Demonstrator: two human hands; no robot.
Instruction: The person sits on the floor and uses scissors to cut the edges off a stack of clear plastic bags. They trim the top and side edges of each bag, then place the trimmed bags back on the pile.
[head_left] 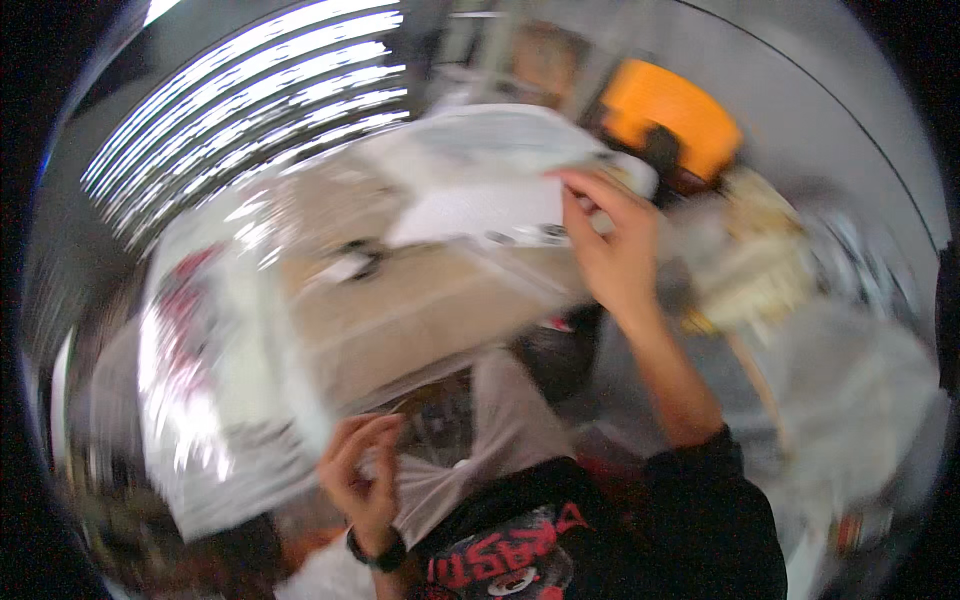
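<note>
My right hand [617,245] reaches over the far right part of the table [420,320]. Its thumb and index finger pinch the right edge of a white sheet [480,212] with small dark marks along its lower edge. Motion blur hides whether the sheet is paper or thin plastic. My left hand [365,470] hovers by the near left edge of the table, a dark band on its wrist. Its fingers are loosely curved and apart, and I see nothing in them. A small white piece beside a dark object [357,262] lies left of the sheet.
Shiny clear plastic packs [225,380] with red and white parts cover the table's left side. Pale, filmy bagged material [500,135] lies at the far edge. An orange chair back [670,115] stands beyond, and wrapped bundles [760,270] crowd the right.
</note>
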